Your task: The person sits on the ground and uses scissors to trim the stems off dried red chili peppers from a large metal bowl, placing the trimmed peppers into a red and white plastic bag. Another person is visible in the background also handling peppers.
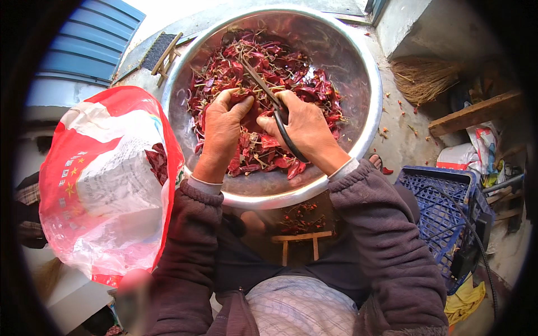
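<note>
Over a wide metal basin [357, 138] of dried red chili peppers [290, 54], my left hand [225, 126] pinches a dried chili [240, 95] between thumb and fingertips. My right hand [302, 124] grips a pair of scissors [260, 82] with dark handles, the blades pointing up and to the left across the pile. The thumb of that hand is near a red chili piece; whether it holds that piece is unclear. Stems and cut pieces lie mixed in the basin. To the left, a red and white plastic sack [122, 201] gapes with a few dark chilies [157, 163] at its rim.
A blue plastic crate [437, 210] with a black cable stands at right. Behind it are a straw broom [422, 80] and a wooden board [475, 113]. Chili scraps dot the concrete floor [393, 134]. A small wooden stool edge [301, 237] shows between the legs.
</note>
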`<state>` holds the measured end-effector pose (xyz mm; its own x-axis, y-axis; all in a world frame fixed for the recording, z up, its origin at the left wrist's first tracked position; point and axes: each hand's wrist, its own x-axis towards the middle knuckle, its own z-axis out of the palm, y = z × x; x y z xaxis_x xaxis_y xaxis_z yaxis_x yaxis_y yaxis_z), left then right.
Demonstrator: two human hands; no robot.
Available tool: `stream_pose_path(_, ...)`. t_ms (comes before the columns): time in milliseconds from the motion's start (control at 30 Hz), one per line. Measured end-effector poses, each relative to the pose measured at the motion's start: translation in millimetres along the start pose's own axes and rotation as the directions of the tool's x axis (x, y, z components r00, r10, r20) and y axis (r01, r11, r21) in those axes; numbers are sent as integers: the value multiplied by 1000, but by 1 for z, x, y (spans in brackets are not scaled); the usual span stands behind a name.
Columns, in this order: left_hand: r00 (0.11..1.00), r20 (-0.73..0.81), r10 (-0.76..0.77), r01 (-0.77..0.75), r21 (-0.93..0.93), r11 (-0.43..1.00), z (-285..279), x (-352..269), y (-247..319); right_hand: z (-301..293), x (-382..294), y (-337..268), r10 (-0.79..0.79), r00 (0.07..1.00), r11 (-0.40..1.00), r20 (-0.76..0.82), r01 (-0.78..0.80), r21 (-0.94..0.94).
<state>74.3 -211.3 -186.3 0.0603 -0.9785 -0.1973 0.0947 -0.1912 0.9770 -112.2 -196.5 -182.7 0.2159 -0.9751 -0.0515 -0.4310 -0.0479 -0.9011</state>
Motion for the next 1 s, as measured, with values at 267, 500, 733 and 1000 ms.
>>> stream_pose_path(267,995,-78,55,-43,152,987,-20,8,-1,-7,-14,6,-76,994,978,73,89,-188)
stream_pose_path(500,984,-45,171,-119,543,832,-14,6,-8,5,-18,10,-137,990,942,25,138,-305)
stream_pose_path(733,987,-6,163,-128,594,794,-14,4,-3,14,-14,12,-33,980,999,198,29,24)
stream_pose_path(1000,996,71,50,-65,224,972,-15,4,-3,25,-14,19,-149,986,980,75,137,143)
